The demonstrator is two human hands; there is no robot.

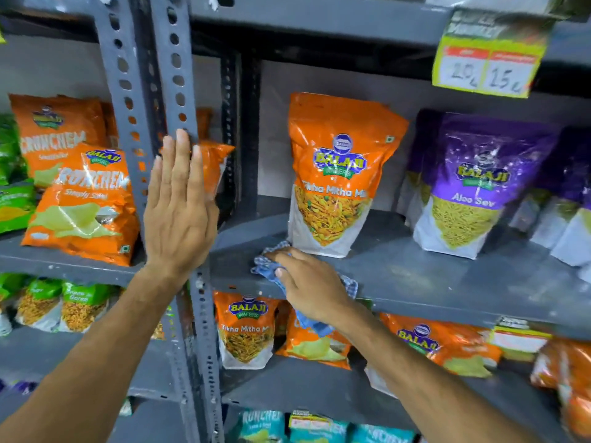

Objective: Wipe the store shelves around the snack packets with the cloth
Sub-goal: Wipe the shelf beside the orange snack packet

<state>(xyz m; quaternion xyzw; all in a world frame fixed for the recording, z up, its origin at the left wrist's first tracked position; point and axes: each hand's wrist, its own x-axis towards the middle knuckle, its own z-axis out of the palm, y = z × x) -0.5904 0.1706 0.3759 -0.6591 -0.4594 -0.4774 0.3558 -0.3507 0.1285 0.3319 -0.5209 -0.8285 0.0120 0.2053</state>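
My right hand [308, 284] presses a blue and white checked cloth [268, 263] onto the grey metal shelf [415, 276], just left of and in front of an upright orange Tikha Mitha Mix packet [335, 174]. Part of the cloth hangs over the shelf's front edge under my wrist. A purple Aloo Sev packet [470, 187] stands further right on the same shelf. My left hand [179, 212] is flat with fingers straight, held against the grey perforated upright post [174, 75] and an orange packet [212, 164] behind it.
Orange Crunchem packets [83, 203] lean on the left bay's shelf beside green packets [12, 193]. Lower shelves hold more orange packets [244, 330] and teal packets [262, 425]. A yellow-green price tag [486, 62] hangs from the shelf above at the right.
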